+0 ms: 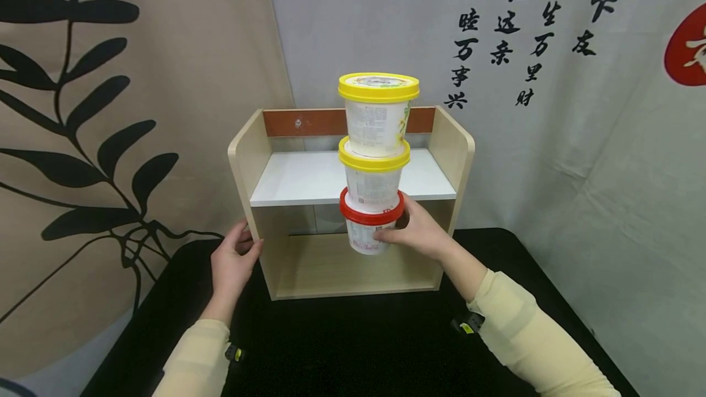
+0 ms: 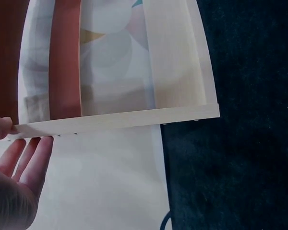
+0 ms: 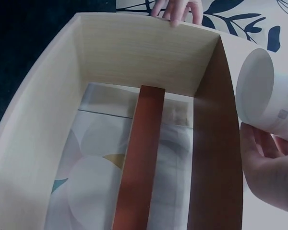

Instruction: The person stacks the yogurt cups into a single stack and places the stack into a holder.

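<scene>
Three white paper tubs stand stacked: a red-lidded tub (image 1: 366, 238) at the bottom, a yellow-lidded tub (image 1: 375, 185) in the middle and a larger yellow-lidded tub (image 1: 376, 124) on top. My right hand (image 1: 421, 230) grips the bottom tub from the right, holding the stack in the air before the shelf. In the right wrist view the bare underside of a tub (image 3: 257, 88) shows above that hand's fingers. On the left, my left hand (image 1: 234, 265) pinches the side panel of a small two-tier wooden shelf (image 1: 353, 280), thumb and fingers on opposite faces.
The shelf has a white upper board (image 1: 298, 176) and a brown back rail (image 1: 306, 122). It stands on a black tabletop (image 1: 342, 348). Behind hangs a cloth backdrop (image 1: 353, 23) with printed leaves and characters.
</scene>
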Demonstrator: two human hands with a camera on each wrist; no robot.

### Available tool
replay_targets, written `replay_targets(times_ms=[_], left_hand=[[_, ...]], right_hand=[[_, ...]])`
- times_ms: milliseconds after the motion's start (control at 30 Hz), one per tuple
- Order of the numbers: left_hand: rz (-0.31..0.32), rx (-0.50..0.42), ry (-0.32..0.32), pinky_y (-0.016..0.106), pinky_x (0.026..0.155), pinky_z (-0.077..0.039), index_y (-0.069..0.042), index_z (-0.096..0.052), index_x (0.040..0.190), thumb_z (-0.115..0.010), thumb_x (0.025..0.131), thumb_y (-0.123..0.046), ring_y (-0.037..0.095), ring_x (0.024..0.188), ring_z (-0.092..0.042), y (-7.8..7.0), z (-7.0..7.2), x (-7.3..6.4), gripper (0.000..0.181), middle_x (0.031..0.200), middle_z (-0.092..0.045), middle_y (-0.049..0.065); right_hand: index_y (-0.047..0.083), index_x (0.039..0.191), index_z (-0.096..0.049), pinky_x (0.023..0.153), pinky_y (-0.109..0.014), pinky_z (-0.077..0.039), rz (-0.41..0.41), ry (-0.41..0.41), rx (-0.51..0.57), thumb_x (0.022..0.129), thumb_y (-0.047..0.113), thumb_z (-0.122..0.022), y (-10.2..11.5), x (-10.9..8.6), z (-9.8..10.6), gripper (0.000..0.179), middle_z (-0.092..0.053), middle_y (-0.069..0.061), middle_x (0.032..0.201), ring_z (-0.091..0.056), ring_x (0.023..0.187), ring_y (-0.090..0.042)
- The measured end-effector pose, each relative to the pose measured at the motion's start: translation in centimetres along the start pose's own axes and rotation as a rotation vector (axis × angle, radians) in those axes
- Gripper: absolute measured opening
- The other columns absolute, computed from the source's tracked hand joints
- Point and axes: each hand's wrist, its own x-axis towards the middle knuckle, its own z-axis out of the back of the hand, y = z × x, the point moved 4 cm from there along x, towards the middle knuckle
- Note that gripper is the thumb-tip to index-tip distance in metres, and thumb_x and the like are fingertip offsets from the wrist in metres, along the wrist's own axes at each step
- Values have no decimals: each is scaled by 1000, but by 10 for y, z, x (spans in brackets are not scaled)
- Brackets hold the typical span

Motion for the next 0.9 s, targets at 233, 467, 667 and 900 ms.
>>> replay_targets(times_ms=[233,467,667,900], left_hand=[[-1,6,-2,54,83,-56,-17,-51,143,-67,95,-10,35,105,-65,0,0,1,52,119,-65,18],[-2,10,0,54,83,-56,-17,-51,144,-67,95,-10,36,106,-65,1,0,1,51,120,-65,19],[-1,0,4,53,84,-56,-18,-51,144,-66,96,-11,36,106,-65,2,0,1,51,121,-64,18],[-11,-11,2,53,84,-56,-18,-51,144,-67,95,-11,35,105,-65,3,0,1,52,119,-65,18]], right_hand=[[9,139,-42,96,-47,-50,3,-13,7,82,9,-76,7,13,4,66,-56,-10,133,-56,116,-30],[7,138,-43,96,-46,-51,37,-14,30,83,7,-75,16,25,8,64,-57,-11,131,-58,115,-30],[9,139,-43,100,-49,-48,5,-50,23,83,10,-76,16,34,11,65,-56,-9,132,-55,119,-30],[10,139,-44,100,-50,-47,-7,-76,13,83,12,-76,19,43,14,64,-56,-9,132,-54,119,-29]])
